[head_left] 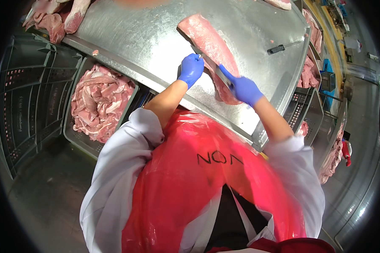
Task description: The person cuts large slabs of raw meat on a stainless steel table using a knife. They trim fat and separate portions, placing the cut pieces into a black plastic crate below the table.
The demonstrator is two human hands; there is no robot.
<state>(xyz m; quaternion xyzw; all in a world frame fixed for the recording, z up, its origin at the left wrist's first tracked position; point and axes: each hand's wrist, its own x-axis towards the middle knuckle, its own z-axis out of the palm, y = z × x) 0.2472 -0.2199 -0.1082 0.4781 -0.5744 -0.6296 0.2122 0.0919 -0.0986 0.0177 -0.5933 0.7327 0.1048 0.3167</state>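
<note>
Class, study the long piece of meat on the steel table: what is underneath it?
The steel table shows around the long piece of meat, which appears to rest on it. The patch directly beneath is covered, so whatever is there cannot be seen.

The right hand (245,89) hides the handle of a blade (214,67). The curled fingers of the left hand (191,68) cover whatever they pinch; a pale speck (200,56) at their tips is too small to tell. The upper edge cuts off the table (126,33), the top-left meat (50,26) and a blurred pink shape (137,2). A pile (100,101) hides its crate's (78,128) bottom.
</note>
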